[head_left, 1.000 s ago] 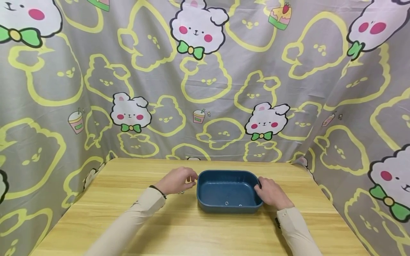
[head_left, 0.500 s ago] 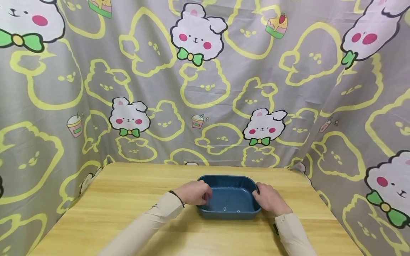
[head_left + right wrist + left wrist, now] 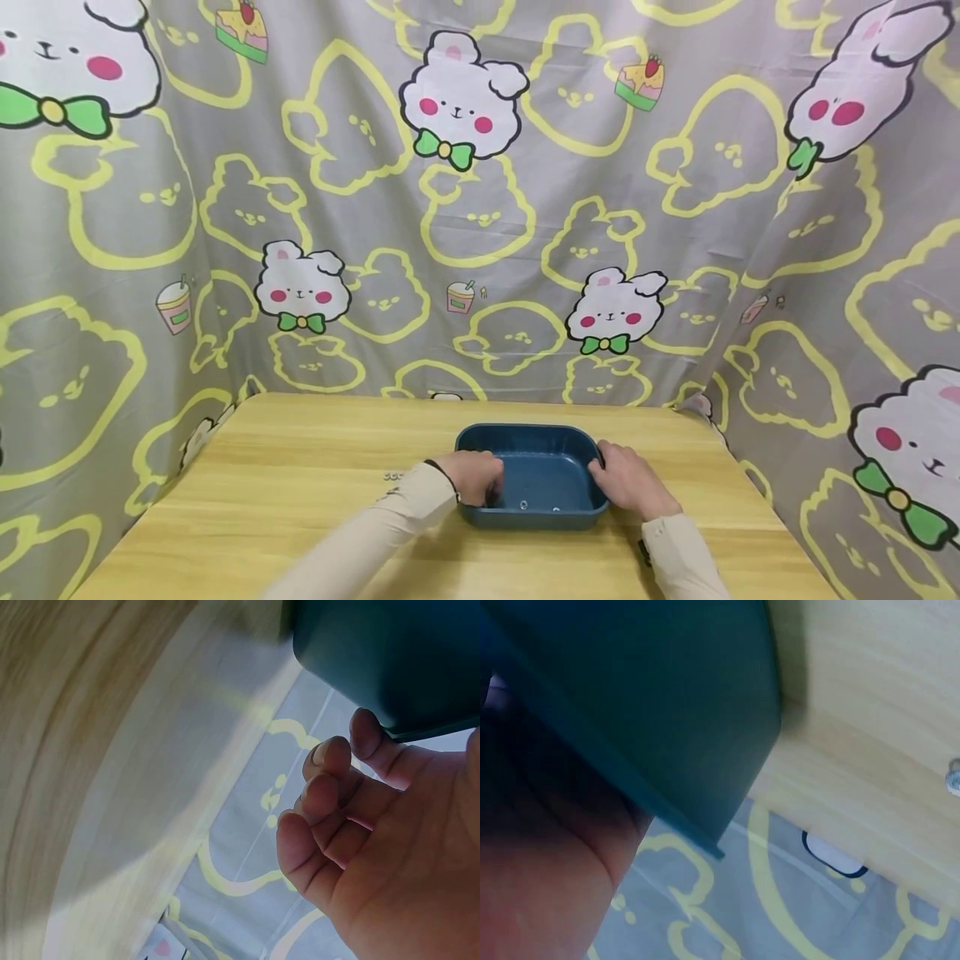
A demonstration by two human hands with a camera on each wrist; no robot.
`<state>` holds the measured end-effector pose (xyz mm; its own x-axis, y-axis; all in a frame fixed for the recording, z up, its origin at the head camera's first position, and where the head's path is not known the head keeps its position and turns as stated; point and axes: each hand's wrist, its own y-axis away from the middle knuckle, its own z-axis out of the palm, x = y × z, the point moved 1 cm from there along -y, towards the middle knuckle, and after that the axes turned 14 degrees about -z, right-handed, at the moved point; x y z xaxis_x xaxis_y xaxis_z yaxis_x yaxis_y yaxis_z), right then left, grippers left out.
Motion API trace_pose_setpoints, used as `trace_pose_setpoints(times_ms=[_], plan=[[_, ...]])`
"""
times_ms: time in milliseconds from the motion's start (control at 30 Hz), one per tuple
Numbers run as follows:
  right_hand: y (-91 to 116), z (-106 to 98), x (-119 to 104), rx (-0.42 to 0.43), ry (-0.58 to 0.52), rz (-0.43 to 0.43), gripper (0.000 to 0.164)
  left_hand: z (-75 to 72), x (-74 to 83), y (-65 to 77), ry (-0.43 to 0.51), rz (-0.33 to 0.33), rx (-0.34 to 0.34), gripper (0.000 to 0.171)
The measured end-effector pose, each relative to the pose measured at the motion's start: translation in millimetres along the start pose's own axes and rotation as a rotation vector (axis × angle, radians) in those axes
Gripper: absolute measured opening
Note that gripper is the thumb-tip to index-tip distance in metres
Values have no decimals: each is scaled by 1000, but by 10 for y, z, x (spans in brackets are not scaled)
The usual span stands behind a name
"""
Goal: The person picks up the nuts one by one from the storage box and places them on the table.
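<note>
A dark blue rectangular tray [image 3: 536, 518] with high sides stands on the wooden table. My left hand [image 3: 474, 477] reaches over its left rim, with the fingers bent down inside; they are mostly hidden, and I cannot tell whether they hold anything. Seen from the left wrist, the palm [image 3: 555, 855] lies right by the tray's wall [image 3: 652, 712]. My right hand [image 3: 633, 481] grips the right rim, thumb on the inner side and fingers outside. Inside the tray lie a small shiny ring-like piece [image 3: 523, 505] and another tiny bright piece [image 3: 556, 509] near the front wall.
Several small silvery pieces [image 3: 393, 477] lie on the table [image 3: 315, 450] left of the tray, behind the left forearm. One silvery piece [image 3: 953, 780] shows at the edge of the left wrist view. A patterned grey curtain [image 3: 480, 350] encloses the table's back and sides.
My left hand has moved right, from beside the tray's left rim to over and inside it, uncovering the small silvery pieces. The right hand keeps its grip. The head view has tilted up slightly.
</note>
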<state>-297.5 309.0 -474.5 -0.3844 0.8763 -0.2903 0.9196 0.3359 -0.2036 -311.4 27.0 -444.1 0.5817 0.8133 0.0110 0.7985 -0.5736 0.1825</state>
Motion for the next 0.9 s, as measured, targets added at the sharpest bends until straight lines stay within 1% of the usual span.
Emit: trace_pose_setpoints(times_ms=[67,133,500,767,900], plan=[[13,11,-5,-3,-6,4,31,26,23,-15,11,-5,-21,19],[19,20,-4,-1,-11,11,30,40,48,-27,14,-8,-24,20],[28,40,-3,3,-17,22,29,86,228,-99,7,53,33,18],[9,17,-23,6,-16,18,26,137,271,-189,21,68,65,17],[-3,18,-19,8,-18,24,27,140,287,-226,13,86,93,12]])
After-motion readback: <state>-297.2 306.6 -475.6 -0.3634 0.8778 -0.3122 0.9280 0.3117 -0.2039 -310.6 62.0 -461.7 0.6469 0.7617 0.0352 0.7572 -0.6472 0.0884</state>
